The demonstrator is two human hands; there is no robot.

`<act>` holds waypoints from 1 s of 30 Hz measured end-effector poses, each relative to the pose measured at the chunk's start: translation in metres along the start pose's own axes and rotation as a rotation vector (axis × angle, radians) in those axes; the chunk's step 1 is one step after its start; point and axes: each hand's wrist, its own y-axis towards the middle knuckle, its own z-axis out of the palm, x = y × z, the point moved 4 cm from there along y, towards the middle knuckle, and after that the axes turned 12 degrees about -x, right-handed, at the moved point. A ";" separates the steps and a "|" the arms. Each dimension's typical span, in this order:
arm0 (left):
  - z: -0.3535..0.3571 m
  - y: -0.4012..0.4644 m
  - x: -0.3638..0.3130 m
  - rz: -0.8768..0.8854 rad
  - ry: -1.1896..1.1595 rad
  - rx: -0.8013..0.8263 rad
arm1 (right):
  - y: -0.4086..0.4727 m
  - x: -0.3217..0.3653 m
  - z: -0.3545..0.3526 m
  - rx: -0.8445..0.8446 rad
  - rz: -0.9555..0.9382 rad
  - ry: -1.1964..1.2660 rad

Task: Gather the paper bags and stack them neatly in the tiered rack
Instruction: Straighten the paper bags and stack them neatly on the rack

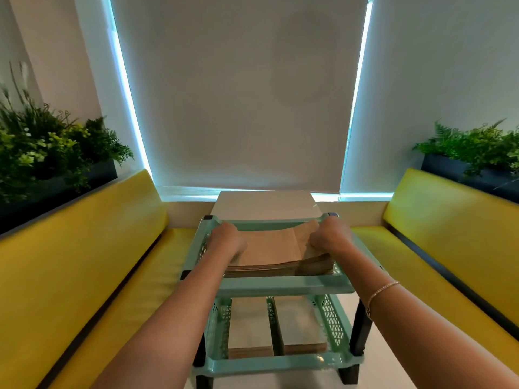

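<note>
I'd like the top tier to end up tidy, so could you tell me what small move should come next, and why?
Probably press the stack of brown paper bags flat and square its edges. Both the left hand and right hand rest on it in the top tray, and the uppermost bag sits slightly askew toward the right.

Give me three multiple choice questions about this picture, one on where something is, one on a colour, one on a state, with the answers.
1. Where is the stack of brown paper bags that the hands are on?
A. top tier of the rack
B. left bench
C. floor

2. What colour is the tiered rack?
A. red
B. mint green
C. black

3. How is the bottom tier?
A. empty
B. upside down
C. holding bags in two piles

Answers: 1 A, the left hand and right hand rest on the stack in the upper tray; 2 B, its trays are pale green; 3 C, two piles sit beside a divider.
</note>
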 end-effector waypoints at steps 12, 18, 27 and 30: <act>0.001 -0.005 -0.007 0.038 0.007 0.040 | -0.003 -0.002 0.005 0.017 -0.019 -0.026; -0.007 -0.019 -0.010 0.018 -0.238 0.139 | 0.001 -0.005 0.007 0.029 0.008 -0.023; -0.005 -0.030 -0.002 0.129 -0.001 0.262 | 0.003 -0.007 0.011 0.045 0.041 -0.027; -0.003 -0.030 -0.002 0.136 0.005 0.219 | 0.005 -0.008 0.013 0.048 0.043 -0.027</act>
